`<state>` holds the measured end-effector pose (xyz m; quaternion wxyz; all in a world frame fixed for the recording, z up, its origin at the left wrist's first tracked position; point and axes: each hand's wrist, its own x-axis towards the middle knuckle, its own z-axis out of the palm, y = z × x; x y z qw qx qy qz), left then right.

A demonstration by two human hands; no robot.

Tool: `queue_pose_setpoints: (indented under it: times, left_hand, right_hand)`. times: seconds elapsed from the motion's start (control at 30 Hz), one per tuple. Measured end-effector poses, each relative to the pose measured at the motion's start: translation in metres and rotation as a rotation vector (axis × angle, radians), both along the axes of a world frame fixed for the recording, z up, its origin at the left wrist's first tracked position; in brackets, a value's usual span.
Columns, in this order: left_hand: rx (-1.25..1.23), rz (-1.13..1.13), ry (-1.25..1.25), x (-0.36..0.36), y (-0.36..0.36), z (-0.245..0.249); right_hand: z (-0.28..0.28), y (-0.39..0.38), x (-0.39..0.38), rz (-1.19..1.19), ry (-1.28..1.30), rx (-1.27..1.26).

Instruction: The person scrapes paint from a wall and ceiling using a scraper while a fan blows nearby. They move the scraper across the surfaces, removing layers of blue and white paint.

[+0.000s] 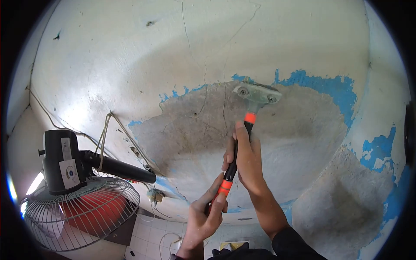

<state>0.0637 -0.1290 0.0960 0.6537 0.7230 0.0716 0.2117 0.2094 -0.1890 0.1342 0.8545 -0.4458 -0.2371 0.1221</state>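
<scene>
A paint scraper (255,97) is shown held up against a wall (130,52), its pale metal head, fastened with two screws, laid on the upper edge of a bare grey plaster patch (195,125), where a fringe of blue paint (329,86) remains. The black handle with orange bands is gripped in two places: the right hand (246,162) is wrapped about its middle with the fingers closed, and the left hand (207,212) is clenched round the lower end, over the second orange band. No brand name can be read on the tool. At the left a wall-mounted fan (80,208) is seen, with a wire grille, red blades and a black motor housing (60,160); two white labels (70,173) are stuck to the housing, one bearing a round mark, but their print is too small to be read. Thin cables (104,134) are draped over the fan's arm and run along the wall. A small fitting (154,195) beneath the arm cannot be identified. Both forearms are cut off by the lower edge, a dark sleeve (290,245) being seen on the right one only. A tiled floor (147,225) is glimpsed below, and the corners are lost to the lens's black surround.
</scene>
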Motion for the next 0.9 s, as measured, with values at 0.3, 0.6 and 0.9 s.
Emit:
queue_pose_setpoints:
  times: [0.3, 0.6, 0.9]
  left_hand:
    - [-0.235, -0.116, 0.052, -0.003, -0.004, -0.043]
    - [-0.731, -0.621, -0.093, 0.017, 0.017, -0.062]
    - [-0.886, -0.695, -0.071, 0.014, 0.016, -0.047]
  right_hand:
    - [-0.034, 0.006, -0.019, 0.159, 0.204, 0.358]
    - [-0.025, 0.003, -0.006, 0.322, 0.216, 0.307]
    - [-0.008, -0.001, -0.007, 0.236, 0.150, 0.244]
